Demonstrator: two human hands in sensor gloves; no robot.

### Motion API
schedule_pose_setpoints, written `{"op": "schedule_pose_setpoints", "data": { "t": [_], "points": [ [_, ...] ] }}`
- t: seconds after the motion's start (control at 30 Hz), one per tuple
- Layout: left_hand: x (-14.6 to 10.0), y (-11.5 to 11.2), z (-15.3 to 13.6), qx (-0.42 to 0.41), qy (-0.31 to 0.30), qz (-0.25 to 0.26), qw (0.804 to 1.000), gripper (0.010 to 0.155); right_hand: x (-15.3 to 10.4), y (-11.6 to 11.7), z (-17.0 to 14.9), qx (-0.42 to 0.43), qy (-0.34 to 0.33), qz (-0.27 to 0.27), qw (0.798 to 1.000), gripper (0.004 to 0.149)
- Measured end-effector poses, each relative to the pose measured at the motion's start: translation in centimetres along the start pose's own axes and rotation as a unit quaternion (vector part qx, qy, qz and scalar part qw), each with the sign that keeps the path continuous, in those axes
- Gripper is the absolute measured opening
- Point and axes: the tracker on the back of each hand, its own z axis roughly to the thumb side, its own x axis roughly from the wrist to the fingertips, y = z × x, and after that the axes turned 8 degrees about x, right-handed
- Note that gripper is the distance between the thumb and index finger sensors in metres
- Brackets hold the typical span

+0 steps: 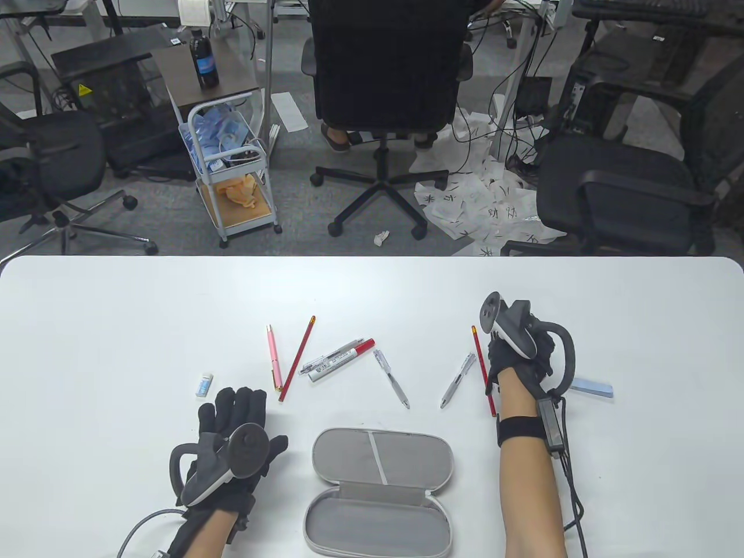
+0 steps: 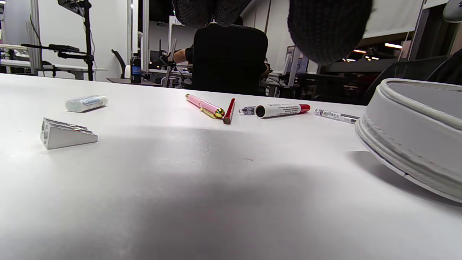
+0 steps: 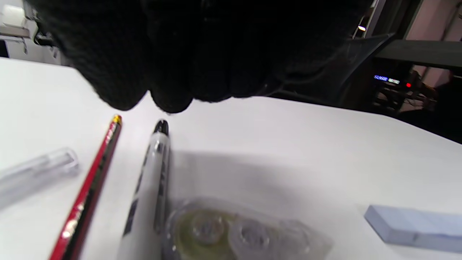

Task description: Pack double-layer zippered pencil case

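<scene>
Pencil case: lies unzipped, empty, just right of left hand, flat, nothing held. Right hand: grip undeterminable, over pens. Nothing packed yet; all stationery left.

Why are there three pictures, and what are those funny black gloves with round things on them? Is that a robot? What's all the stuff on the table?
No robot here, just a person's two hands in black gloves that sense movement. The round gadget strapped to the back of each hand tracks where it goes.

The big picture looks down at the white table. The other two come from small cameras on the wrists, so they see the table from very low down.

The left hand rests open beside the open grey pencil case. The right hand hangs over some pens with its fingers curled. I can't tell if it holds anything.

Waiting to be packed: a pink pen, red pencils, a red-capped marker, clear pens, a small eraser, a metal sharpener, a correction tape and a pale blue block.
</scene>
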Motion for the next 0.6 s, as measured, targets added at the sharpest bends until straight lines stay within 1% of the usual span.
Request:
{"op": "schedule_pose_setpoints", "data": {
  "t": [0.07,0.13,0.17,0.27,0.33,0.4,0.5,0.57,0.6],
  "points": [
    [0.0,0.0,0.1,0.002,-0.001,-0.003,1.0,0.085,0.5,0.6,0.2,-0.019,0.004,0.012,1.0,0.047],
    [0.0,0.1,0.2,0.005,-0.002,-0.002,1.0,0.085,1.2,1.2,0.4,-0.044,0.004,0.033,0.998,0.05],
    [0.0,0.1,0.2,0.007,-0.003,-0.001,1.0,0.085,1.3,1.5,0.4,-0.041,0.014,0.044,0.998,0.051],
    [0.1,-0.1,0.3,0.008,-0.005,-0.008,1.0,0.085,1.7,2.4,0.6,-0.033,0.016,0.074,0.997,0.049],
    [0.0,-0.1,0.3,0.008,-0.003,-0.011,1.0,0.085,1.7,2.5,0.7,-0.039,0.016,0.059,0.997,0.047],
    [0.0,-0.1,0.3,0.009,-0.002,-0.012,1.0,0.085,1.8,2.5,0.7,-0.038,0.015,0.068,0.997,0.046],
    [0.0,-0.1,0.3,0.003,-0.004,-0.014,1.0,0.085,1.7,2.5,0.5,-0.033,0.014,0.068,0.997,0.045],
    [0.0,-0.1,0.5,0.006,-0.008,-0.015,1.0,0.085,1.4,2.3,0.3,-0.025,0.01,0.053,0.998,0.047],
    [0.0,-0.1,0.6,0.009,-0.01,-0.015,1.0,0.085,1.1,2.0,0.0,-0.015,0.011,0.032,0.999,0.047]
  ]
}}
